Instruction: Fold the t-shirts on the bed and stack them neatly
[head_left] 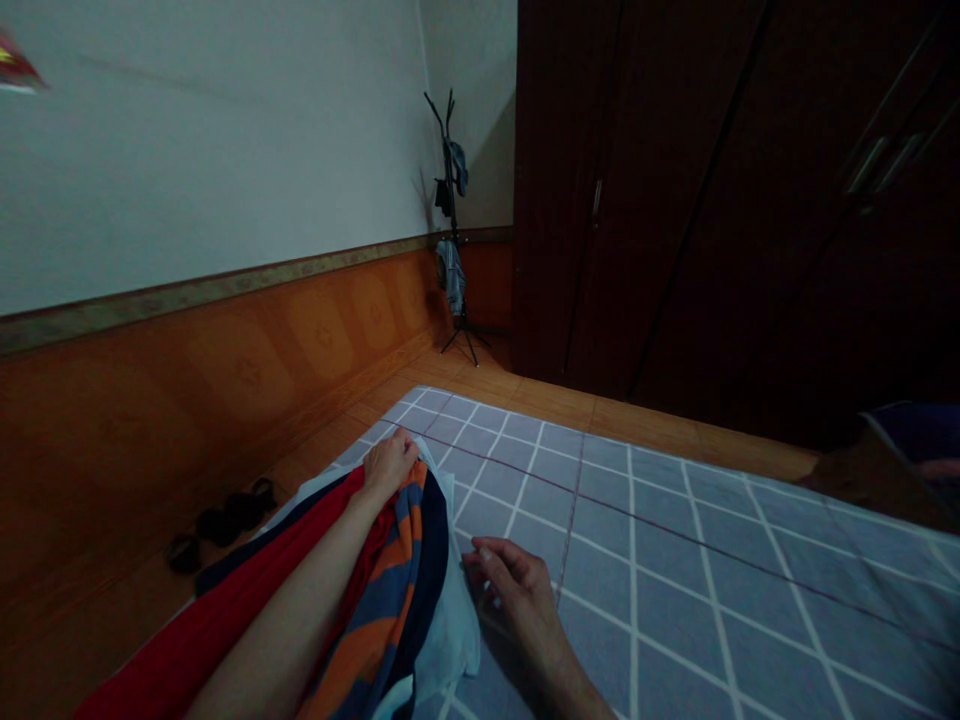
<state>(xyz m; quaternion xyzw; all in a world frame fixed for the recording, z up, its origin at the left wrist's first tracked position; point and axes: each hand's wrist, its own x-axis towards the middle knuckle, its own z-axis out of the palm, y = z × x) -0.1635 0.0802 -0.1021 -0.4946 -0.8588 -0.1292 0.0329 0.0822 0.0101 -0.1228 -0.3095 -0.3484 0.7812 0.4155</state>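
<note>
A pile of clothes lies at the lower left of the bed. It shows a red garment (247, 600), an orange and blue striped one (375, 620), dark navy cloth (435, 540) and pale white cloth (452, 630) underneath. My left hand (391, 463) is closed at the far end of the pile, its fingers gripping cloth there; which layer is hard to tell. Just right of the pale cloth, my right hand (517, 590) hovers with curled fingers apart and nothing between them.
The bed has a grey-blue checked sheet (667, 560). Dark footwear (225, 520) sits on the floor at left. A black coat stand (454, 220) with hanging items is in the corner, beside a dark wardrobe (637, 200). Purple cloth (919, 430) shows at far right.
</note>
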